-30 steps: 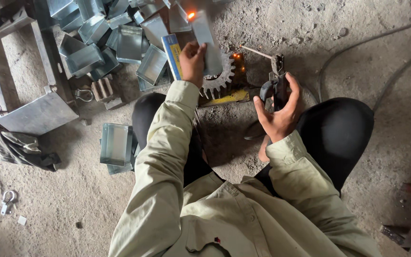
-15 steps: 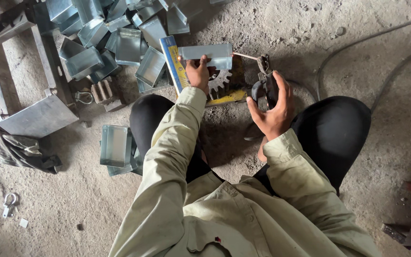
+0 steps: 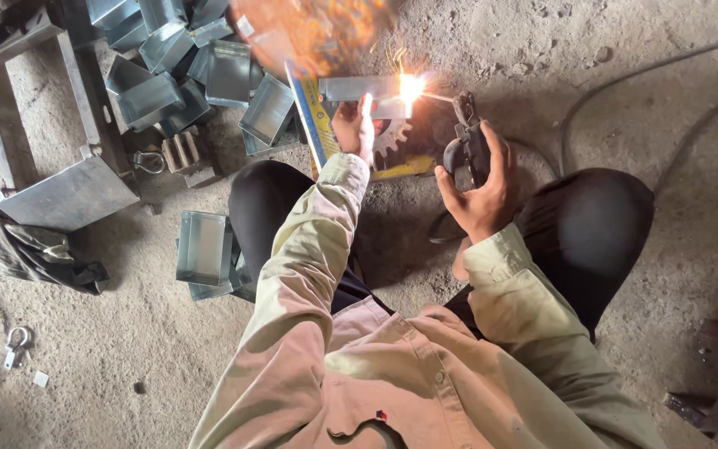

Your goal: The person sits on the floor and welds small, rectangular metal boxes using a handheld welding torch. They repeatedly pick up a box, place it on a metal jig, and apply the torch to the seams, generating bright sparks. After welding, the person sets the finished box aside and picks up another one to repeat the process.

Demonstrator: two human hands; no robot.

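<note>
Galvanised sheet is what your left hand point(image 3: 357, 126) grips in the head view: a bent metal piece point(image 3: 366, 90) in the upper middle of the frame, fingers closed on its lower edge. Your right hand point(image 3: 477, 189), right of centre, is wrapped shut around the dark electrode holder point(image 3: 465, 151), whose thin rod point(image 3: 438, 97) reaches up-left to the piece's right end. A bright white-orange arc point(image 3: 411, 86) flares where rod and metal meet, with sparks and orange glare spreading above. Under the piece lie a toothed gear point(image 3: 390, 140) and a yellow-and-blue flat board point(image 3: 313, 125) on the dusty concrete floor point(image 3: 110, 366). In the upper left sits a heap of similar metal boxes point(image 3: 184, 62); 1 more box point(image 3: 204, 247) lies just left of your knee. A dark cable point(image 3: 625, 83) curves across the upper right.
</note>
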